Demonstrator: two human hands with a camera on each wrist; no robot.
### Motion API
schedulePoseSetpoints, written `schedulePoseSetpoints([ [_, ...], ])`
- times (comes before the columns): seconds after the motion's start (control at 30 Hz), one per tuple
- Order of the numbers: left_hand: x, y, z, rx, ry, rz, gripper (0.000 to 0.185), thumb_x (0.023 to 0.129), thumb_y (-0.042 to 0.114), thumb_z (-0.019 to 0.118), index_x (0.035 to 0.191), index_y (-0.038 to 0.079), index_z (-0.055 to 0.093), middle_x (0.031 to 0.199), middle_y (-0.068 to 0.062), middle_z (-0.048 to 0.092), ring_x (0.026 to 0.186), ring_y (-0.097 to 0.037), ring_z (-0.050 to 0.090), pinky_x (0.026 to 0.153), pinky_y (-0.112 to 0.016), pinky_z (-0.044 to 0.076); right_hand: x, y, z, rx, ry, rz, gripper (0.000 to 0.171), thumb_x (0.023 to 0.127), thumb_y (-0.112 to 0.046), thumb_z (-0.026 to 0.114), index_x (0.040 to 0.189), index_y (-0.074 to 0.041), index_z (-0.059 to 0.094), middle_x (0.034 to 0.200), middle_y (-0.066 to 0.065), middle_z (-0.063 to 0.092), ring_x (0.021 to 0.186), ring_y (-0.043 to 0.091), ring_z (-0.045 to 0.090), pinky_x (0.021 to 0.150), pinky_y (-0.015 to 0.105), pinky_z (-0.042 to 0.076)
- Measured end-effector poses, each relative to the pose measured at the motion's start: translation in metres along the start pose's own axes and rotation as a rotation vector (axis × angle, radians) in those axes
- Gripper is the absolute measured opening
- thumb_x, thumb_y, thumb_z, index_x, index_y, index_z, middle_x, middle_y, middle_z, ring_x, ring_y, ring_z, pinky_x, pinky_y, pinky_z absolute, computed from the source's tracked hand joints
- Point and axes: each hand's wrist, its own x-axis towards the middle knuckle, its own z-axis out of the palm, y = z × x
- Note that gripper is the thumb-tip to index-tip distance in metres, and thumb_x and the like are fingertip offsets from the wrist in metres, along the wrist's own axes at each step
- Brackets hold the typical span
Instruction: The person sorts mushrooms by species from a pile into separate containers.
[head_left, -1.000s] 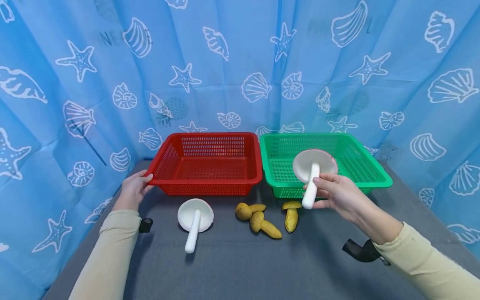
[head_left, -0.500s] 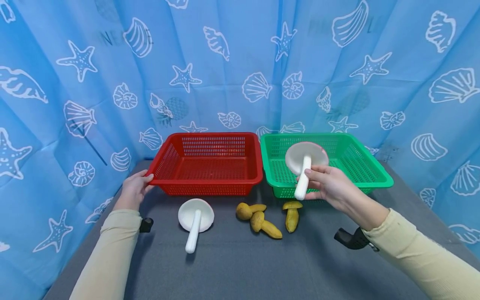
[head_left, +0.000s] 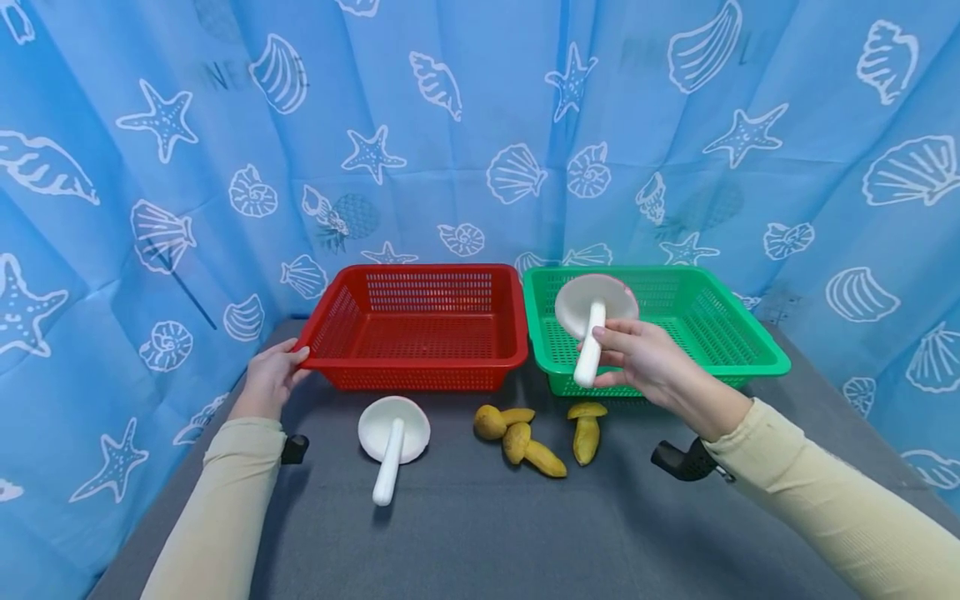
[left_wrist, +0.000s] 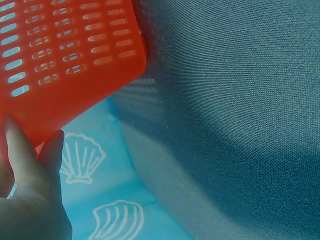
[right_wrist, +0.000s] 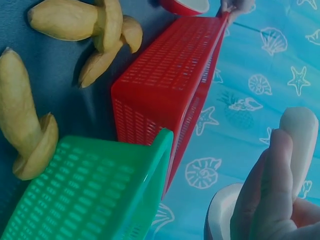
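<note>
Head view: the right hand [head_left: 647, 363] pinches the stem of a white toy mushroom [head_left: 592, 321], held in the air above the green basket [head_left: 750, 346]. Its long axis runs nearly upright, cap away from the fingers [head_left: 611, 333] and toward the curtain, stem end below them. The left hand [head_left: 267, 382] grips the corner of the red basket [head_left: 420, 362], fingertips curled on its rim. Both baskets look bare inside. Another white mushroom [head_left: 392, 435] and yellow mushrooms [head_left: 525, 437] lie on the grey table [head_left: 480, 533].
</note>
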Motion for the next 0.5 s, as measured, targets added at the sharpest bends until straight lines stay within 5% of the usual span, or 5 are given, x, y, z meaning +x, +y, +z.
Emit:
schedulePoseSetpoints([
  [0.2, 0.000, 0.000, 0.002, -0.004, 0.003, 0.000, 0.060, 0.098, 0.014, 0.056, 0.153, 0.021, 0.032, 0.155, -0.005, 0.033, 0.128, -0.020, 0.049, 0.097, -0.026, 0.044, 0.007, -0.002, 0.008, 0.023, -0.020, -0.009, 0.061, 0.105, -0.019, 0.044, 0.151, 0.006, 0.014, 0.133, 0.022, 0.043, 0.090, 0.012, 0.063, 0.077, 0.038, 0.058],
  [0.5, -0.003, 0.002, 0.002, -0.001, 0.000, -0.010, 0.060, 0.099, 0.014, 0.056, 0.153, 0.022, 0.031, 0.155, -0.005, 0.033, 0.130, -0.020, 0.047, 0.091, -0.023, 0.047, 0.015, -0.004, 0.019, 0.044, -0.051, -0.014, 0.058, 0.104, -0.019, 0.045, 0.150, 0.005, 0.020, 0.117, 0.013, 0.055, 0.089, 0.014, 0.063, 0.072, 0.036, 0.059],
])
